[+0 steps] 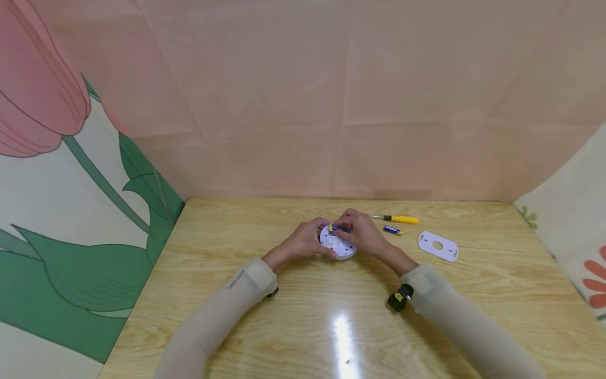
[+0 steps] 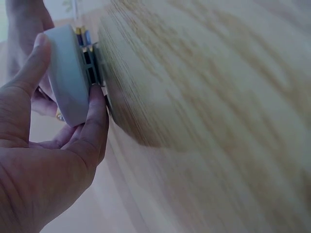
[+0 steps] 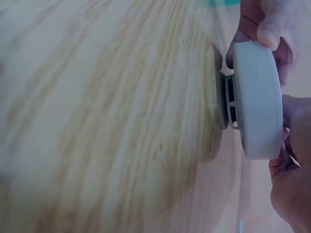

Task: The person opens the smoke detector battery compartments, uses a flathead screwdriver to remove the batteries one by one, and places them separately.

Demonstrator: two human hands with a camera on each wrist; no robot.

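Note:
A round white smoke detector [image 1: 337,246] is held near the table's middle, its back facing up and its slotted vent side down, as both wrist views show. My left hand [image 1: 305,239] grips its left rim, thumb on the near edge and fingers around the far side. Over the back of the detector, my right hand [image 1: 364,234] pinches a blue-and-yellow battery [image 1: 338,228] at the battery slot. Whether the battery is fully seated cannot be told. In the right wrist view the smoke detector [image 3: 260,102] hides the battery and the right fingertips.
Right of the hands lies a second blue-and-yellow battery [image 1: 392,230]. Behind it is a screwdriver [image 1: 403,219] with a yellow handle. A white mounting plate [image 1: 447,251] with a central hole lies farther right on the wooden table [image 1: 293,316]. A pink cloth [image 1: 265,131] hangs behind.

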